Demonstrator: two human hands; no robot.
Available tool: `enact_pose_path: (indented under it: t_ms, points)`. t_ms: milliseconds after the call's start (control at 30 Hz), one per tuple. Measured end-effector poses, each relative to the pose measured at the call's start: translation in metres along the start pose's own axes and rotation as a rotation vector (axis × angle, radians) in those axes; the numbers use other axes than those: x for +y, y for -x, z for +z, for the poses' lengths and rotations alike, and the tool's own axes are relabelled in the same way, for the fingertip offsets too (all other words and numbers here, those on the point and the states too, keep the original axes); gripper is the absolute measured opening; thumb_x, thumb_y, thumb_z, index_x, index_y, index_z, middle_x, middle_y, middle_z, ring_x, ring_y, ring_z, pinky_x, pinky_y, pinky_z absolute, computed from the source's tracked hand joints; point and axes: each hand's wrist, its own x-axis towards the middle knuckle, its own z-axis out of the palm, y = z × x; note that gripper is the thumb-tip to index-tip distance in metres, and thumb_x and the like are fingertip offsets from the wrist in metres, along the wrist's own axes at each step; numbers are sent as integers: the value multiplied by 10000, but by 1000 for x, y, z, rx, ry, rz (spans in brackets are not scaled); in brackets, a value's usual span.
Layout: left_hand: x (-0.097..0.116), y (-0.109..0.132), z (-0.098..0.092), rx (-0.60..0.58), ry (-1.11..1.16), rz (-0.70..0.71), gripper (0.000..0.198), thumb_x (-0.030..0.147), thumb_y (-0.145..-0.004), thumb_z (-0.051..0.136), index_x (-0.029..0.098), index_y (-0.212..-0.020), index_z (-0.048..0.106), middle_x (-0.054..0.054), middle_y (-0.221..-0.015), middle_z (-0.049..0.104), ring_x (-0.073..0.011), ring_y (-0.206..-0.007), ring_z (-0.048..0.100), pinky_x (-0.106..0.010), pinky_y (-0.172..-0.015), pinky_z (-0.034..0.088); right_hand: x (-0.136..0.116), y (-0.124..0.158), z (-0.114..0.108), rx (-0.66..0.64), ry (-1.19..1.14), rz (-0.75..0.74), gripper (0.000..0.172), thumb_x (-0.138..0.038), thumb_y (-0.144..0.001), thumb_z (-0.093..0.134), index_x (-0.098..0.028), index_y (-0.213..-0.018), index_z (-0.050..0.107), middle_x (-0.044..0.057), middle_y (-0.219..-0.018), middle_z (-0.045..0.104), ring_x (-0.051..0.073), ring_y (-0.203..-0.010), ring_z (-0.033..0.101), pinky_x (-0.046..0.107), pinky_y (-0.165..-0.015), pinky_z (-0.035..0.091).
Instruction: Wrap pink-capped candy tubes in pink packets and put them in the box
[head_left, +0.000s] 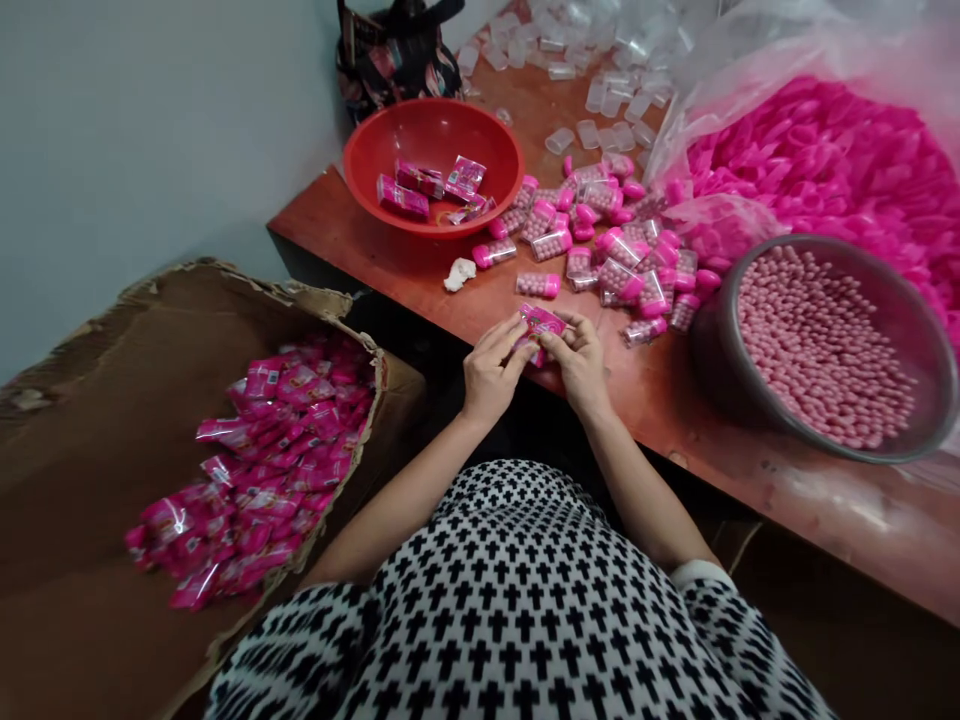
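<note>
Right now the packet (pixel 543 322) is sitting between both hands, near the table's (pixel 420 265) edge, its lower part hiding behind fingers, its print looking too small to read. The left hand (pixel 489 372) is pinching one side, the right hand (pixel 582 365) the other, fingertips nearly meeting. Just beyond, jars (pixel 552 243) are lying heaped, covering one another. The tub (pixel 716 350) is partly blocking the bag (pixel 911 75).

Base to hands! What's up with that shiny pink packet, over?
Left hand, right hand: both holding pink packet, near table edge. Pink-capped bottles scattered just beyond. Nothing seen blocking the packet, over.
</note>
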Motion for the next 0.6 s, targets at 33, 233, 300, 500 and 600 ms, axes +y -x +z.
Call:
enact_pose_path:
  t_ms: [33,233,300,500,600]
  points:
    - [3,2,-2,-1,81,-99,297,327,-692,755,255,-980,736,-43,-1108,699,-216,-1080,617,-339,-958,463,-3,0,-1,-40,5,10,400,-350,-688,754,-225,-993,527,-39,-774,674,98,-652,621,222,-622,526]
    - [-2,5,-19,-265,343,-496,337,449,-641,766,133,-756,743,-57,-720,692,-138,-654,640,-265,-651,554,-24,-11,-14,-440,308,110,417,-370,-726,714,-193,-1071,560,-25,-733,658,114,-620,588,242,-596,489]
    - [-5,6,-20,-207,362,-526,316,413,-597,803,131,-721,740,-56,-707,691,-124,-634,633,-249,-637,548,-33,-22,-10,-457,574,40,321,-398,-779,657,-166,-995,606,2,-725,653,130,-635,585,251,-607,475]
    - [-4,10,-17,-6,469,-588,299,352,-547,837,109,-670,714,-67,-689,700,-114,-602,628,-234,-597,522,-41,-74,31,-15,1482,-121,536,-556,-901,424,-77,-1076,590,198,-941,664,319,-960,629,430,-822,455]
    - [-2,9,-21,69,514,-632,331,338,-493,864,103,-613,666,-40,-625,674,-90,-534,597,-220,-560,504,-29,-98,44,5,1618,-92,587,-544,-902,423,-8,-1077,585,271,-956,648,377,-995,622,483,-850,443]
